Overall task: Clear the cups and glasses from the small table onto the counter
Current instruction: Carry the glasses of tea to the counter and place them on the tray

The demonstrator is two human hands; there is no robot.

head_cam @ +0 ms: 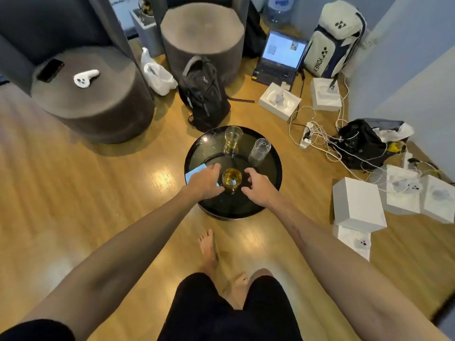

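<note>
Three upright glasses (232, 180) (two amber-filled) on table (270, 193)

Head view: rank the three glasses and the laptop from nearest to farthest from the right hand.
From the right hand:
1. Full amber glass, just left of it.
2. Empty clear glass, behind, on the table's right.
3. Far glass, at the table's back edge.
4. Laptop, on the floor beyond.

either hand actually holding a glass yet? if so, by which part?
Nothing clearly held. The left hand is against the near glass on its left side; whether the fingers wrap it cannot be told. The right hand hovers beside it, fingers loosely curled, apart.
</note>
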